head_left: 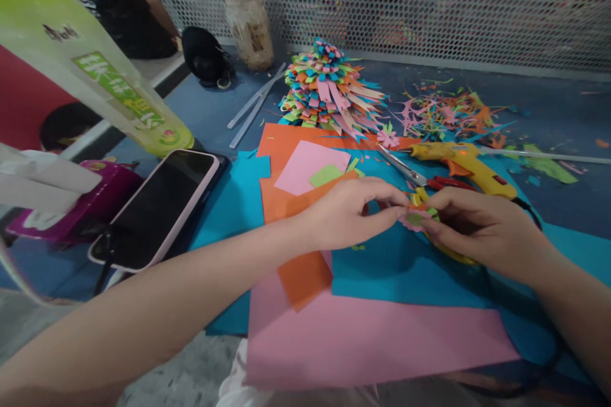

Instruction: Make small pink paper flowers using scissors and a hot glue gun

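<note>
Between my two hands is a small paper flower (pixel 414 220) in pink, green and orange. My left hand (pixel 356 211) pinches its left edge between thumb and fingertips. On the other side, my right hand (pixel 482 229) grips it with thumb and forefinger. Scissors (pixel 408 168) with red and yellow handles lie just behind and under the hands, their blades pointing away to the left. A yellow glue gun (pixel 465 162) rests on its side beyond my right hand. Under everything are sheets of blue paper (pixel 382 273), orange paper (pixel 305 280) and pink paper (pixel 372 343).
A cone of curled paper strips (pixel 329 92) stands at the back, beside a heap of paper scraps (pixel 453 116). To the left are a phone (pixel 160 210), a green bottle (pixel 109 70), a purple box (pixel 90 197) and clear glue sticks (pixel 255 105). A jar (pixel 249 30) stands by the mesh panel (pixel 382 6).
</note>
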The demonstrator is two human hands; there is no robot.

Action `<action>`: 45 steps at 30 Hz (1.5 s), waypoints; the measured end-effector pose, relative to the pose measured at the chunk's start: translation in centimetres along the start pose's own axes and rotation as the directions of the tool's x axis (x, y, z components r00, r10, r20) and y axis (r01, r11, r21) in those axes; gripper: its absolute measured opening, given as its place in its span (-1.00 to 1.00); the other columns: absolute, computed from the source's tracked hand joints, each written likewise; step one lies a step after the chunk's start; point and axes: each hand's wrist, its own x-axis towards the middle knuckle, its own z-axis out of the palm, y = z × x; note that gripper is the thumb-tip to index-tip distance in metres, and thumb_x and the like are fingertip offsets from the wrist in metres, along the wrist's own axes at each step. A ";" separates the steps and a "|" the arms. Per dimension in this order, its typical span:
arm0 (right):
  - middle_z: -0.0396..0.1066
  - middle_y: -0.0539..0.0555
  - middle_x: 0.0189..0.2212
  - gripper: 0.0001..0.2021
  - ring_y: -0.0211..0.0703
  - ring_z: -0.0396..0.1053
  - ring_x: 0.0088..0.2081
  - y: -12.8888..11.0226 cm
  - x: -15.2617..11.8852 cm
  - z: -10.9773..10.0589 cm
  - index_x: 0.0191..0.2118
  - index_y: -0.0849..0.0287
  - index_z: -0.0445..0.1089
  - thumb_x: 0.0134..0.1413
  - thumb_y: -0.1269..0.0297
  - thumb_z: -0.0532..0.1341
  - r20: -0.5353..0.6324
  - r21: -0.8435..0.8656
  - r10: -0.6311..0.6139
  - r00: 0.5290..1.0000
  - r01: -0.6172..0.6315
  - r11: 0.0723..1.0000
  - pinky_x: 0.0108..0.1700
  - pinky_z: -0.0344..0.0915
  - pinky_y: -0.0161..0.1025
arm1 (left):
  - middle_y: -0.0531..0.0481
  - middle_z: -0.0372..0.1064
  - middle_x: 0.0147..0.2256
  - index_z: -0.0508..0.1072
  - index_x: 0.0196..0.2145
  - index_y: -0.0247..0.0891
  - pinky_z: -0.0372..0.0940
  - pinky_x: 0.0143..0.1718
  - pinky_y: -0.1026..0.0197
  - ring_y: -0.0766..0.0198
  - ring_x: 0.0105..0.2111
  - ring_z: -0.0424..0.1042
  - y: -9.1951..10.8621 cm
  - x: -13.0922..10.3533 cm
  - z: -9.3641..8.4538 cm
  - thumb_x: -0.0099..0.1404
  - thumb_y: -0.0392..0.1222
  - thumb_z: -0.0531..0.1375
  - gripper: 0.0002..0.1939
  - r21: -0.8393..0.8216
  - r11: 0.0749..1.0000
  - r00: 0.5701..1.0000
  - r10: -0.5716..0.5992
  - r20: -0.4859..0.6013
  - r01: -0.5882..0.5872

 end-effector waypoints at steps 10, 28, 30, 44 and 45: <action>0.34 -0.08 -0.63 -0.81 -0.35 0.26 -0.64 -0.3 0.0 -0.1 -0.41 0.08 0.38 0.14 0.12 0.28 0.001 0.091 0.039 0.999 -0.039 0.995 -0.63 0.19 -0.42 | -0.07 0.58 -0.26 0.53 -0.27 -0.32 0.35 -0.21 0.27 0.31 -0.25 0.50 0.3 -0.2 -0.2 0.38 -0.23 0.15 -0.83 0.062 0.998 0.999 -0.002 0.038 -0.001; 0.35 -0.06 -0.64 -0.84 -0.29 0.28 -0.64 -0.5 0.2 -0.2 -0.42 0.08 0.38 0.13 0.17 0.22 0.022 0.036 0.041 0.999 -0.042 0.998 -0.63 0.19 -0.35 | -0.07 0.59 -0.27 0.54 -0.29 -0.33 0.37 -0.19 0.28 0.33 -0.26 0.52 0.0 0.0 -0.1 0.37 -0.25 0.16 -0.84 0.010 1.000 1.000 0.026 -0.004 -0.026; 0.35 -0.06 -0.63 -0.83 -0.30 0.28 -0.63 -0.5 0.1 -0.2 -0.43 0.08 0.38 0.14 0.17 0.21 0.032 0.021 0.035 0.999 -0.035 0.999 -0.61 0.19 -0.36 | -0.06 0.59 -0.27 0.54 -0.29 -0.31 0.37 -0.21 0.28 0.33 -0.26 0.52 0.0 0.0 -0.1 0.37 -0.25 0.17 -0.85 0.003 1.000 1.000 0.024 -0.006 -0.024; 0.23 -0.11 -0.64 -0.81 -0.32 0.17 -0.61 -0.1 0.0 -0.3 -0.44 0.07 0.33 0.17 0.18 0.21 0.052 -0.018 0.028 0.998 -0.027 0.999 -0.56 0.13 -0.35 | -0.05 0.59 -0.29 0.55 -0.27 -0.32 0.35 -0.27 0.31 0.35 -0.30 0.50 -0.1 0.0 -0.2 0.37 -0.21 0.17 -0.83 -0.025 0.999 1.000 -0.029 -0.003 0.029; 0.24 -0.11 -0.64 -0.81 -0.32 0.17 -0.61 -0.1 0.0 -0.3 -0.44 0.07 0.34 0.17 0.17 0.21 0.055 -0.018 0.033 0.998 -0.032 0.999 -0.57 0.12 -0.35 | -0.05 0.59 -0.29 0.55 -0.28 -0.32 0.34 -0.28 0.31 0.35 -0.31 0.50 -0.1 0.0 -0.2 0.37 -0.21 0.18 -0.83 -0.022 0.999 1.000 -0.031 -0.003 0.031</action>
